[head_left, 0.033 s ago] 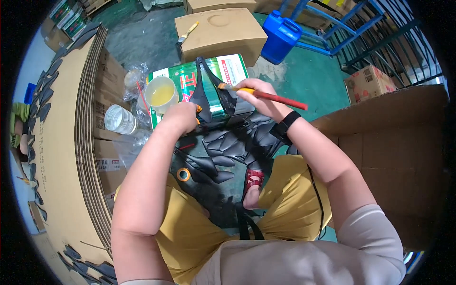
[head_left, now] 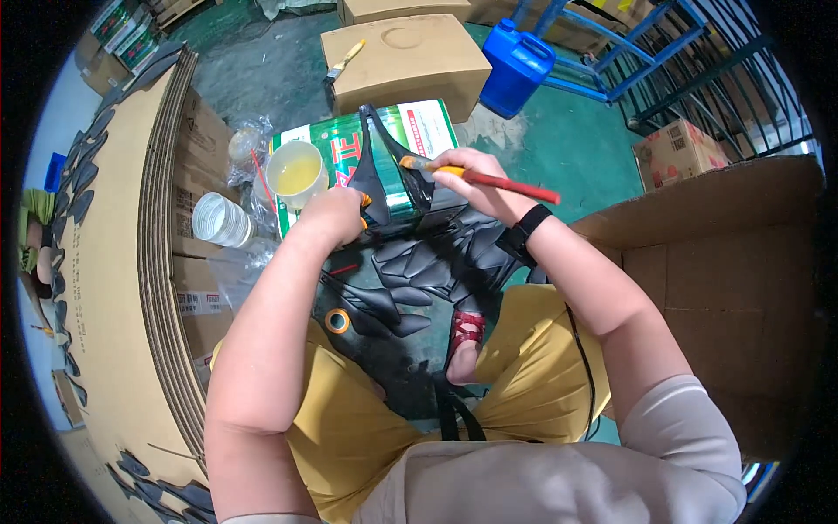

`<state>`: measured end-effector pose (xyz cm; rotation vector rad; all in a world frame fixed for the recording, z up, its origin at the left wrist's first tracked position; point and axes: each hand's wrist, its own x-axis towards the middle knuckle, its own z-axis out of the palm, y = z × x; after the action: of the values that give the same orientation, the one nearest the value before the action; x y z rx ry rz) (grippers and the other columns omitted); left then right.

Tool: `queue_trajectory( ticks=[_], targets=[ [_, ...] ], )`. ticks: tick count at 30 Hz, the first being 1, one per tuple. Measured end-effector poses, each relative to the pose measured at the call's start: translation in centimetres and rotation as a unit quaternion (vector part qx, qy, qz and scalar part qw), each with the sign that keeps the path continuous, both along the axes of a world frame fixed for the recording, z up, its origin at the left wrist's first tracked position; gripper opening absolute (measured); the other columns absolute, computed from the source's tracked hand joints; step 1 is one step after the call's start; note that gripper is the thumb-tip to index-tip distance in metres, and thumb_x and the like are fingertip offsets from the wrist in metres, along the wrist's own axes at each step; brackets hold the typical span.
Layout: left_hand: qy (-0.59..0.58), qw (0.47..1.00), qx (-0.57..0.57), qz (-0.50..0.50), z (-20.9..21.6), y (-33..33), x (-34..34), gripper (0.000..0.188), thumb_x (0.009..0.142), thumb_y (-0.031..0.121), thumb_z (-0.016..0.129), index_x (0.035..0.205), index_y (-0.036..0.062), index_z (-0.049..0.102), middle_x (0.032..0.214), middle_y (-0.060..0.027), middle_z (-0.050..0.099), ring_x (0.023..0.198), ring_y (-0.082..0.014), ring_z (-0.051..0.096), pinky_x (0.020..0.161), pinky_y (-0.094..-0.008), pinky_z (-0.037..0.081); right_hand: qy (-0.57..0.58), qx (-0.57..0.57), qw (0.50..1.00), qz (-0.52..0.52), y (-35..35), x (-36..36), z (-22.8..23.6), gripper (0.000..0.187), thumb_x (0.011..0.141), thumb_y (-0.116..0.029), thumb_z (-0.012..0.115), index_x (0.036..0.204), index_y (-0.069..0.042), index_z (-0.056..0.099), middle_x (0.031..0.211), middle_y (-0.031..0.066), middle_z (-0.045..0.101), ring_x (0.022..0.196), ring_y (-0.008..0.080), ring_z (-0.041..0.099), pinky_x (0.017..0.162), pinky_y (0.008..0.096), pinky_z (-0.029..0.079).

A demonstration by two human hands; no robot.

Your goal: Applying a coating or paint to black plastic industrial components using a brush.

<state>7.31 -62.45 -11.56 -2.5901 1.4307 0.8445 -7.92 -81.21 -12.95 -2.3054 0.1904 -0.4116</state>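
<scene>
The left hand (head_left: pixel 330 217) hides most of its fingertips at the 7 o'clock end of the matte black, forked flexible piece (head_left: pixel 369 170); whether they pinch or only press it, I cannot tell. The right hand (head_left: pixel 496 196) grasps a slim brush with a red-and-yellow handle (head_left: pixel 513 184), bristles at the piece's right limb, contact hard to confirm. The piece lies across a shiny green-and-white printed tin (head_left: pixel 434 125), its lower edge partly in shadow. A round white cup of yellowish liquid (head_left: pixel 298 175) crowds the 9 o'clock side; bare teal floor (head_left: pixel 595 140) opens at 2 o'clock from the right hand. Around stand a closed brown cardboard carton (head_left: pixel 410 57) at 1 o'clock, a blue plastic jerrycan (head_left: pixel 517 68) at 2, and a large open brown carton (head_left: pixel 724 271), cut off by the dark rim, at 4.
</scene>
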Motion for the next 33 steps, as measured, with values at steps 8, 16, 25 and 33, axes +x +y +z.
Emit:
queue_trajectory(
  ticks=[8, 16, 25, 33],
  targets=[
    [0.014, 0.999, -0.04, 0.009, -0.6, 0.6, 0.4, 0.031, 0.075, 0.008, 0.055, 0.104, 0.0105, 0.065, 0.102, -0.0166, 0.063, 0.097, -0.0312, 0.061, 0.082, -0.0408, 0.049, 0.178, 0.211, 0.96, -0.052, -1.5, -1.3, 2.2, 0.016, 0.082, -0.016, 0.058, 0.081, -0.002, 0.064, 0.072, 0.0009, 0.06, 0.069, 0.008, 0.055, 0.064, 0.0276, 0.046],
    [0.008, 1.0, -0.011, 0.002, -0.7, 0.1, 0.4, 0.042, 0.076, 0.015, 0.065, 0.117, 0.016, 0.06, 0.104, -0.0185, 0.062, 0.098, -0.032, 0.06, 0.084, -0.0402, 0.048, -0.031, -0.084, 0.993, 0.077, -1.7, -1.3, -1.1, 0.015, 0.076, -0.007, 0.062, 0.089, -0.002, 0.061, 0.086, 0.0177, 0.06, 0.083, 0.0339, 0.059, 0.073, 0.0385, 0.048],
    [0.0, 1.0, -0.017, -0.004, -0.9, 0.6, 0.6, 0.043, 0.076, 0.016, 0.065, 0.119, 0.0151, 0.059, 0.102, -0.0185, 0.063, 0.096, -0.0322, 0.06, 0.083, -0.0393, 0.048, 0.081, -0.012, 0.988, 0.131, -2.7, -2.8, 2.8, 0.018, 0.071, -0.012, 0.057, 0.083, -0.001, 0.063, 0.082, 0.0141, 0.062, 0.078, 0.0279, 0.059, 0.07, 0.035, 0.048],
    [0.019, 1.0, -0.021, -0.007, -1.1, 0.8, 0.7, 0.044, 0.077, 0.015, 0.064, 0.12, 0.0111, 0.056, 0.099, -0.0182, 0.064, 0.092, -0.0308, 0.062, 0.079, -0.0391, 0.049, 0.038, -0.067, 0.985, 0.156, -1.7, -1.7, 0.5, 0.015, 0.07, -0.008, 0.059, 0.084, -0.002, 0.06, 0.082, 0.0163, 0.06, 0.08, 0.0338, 0.059, 0.072, 0.0393, 0.047]
  ],
)
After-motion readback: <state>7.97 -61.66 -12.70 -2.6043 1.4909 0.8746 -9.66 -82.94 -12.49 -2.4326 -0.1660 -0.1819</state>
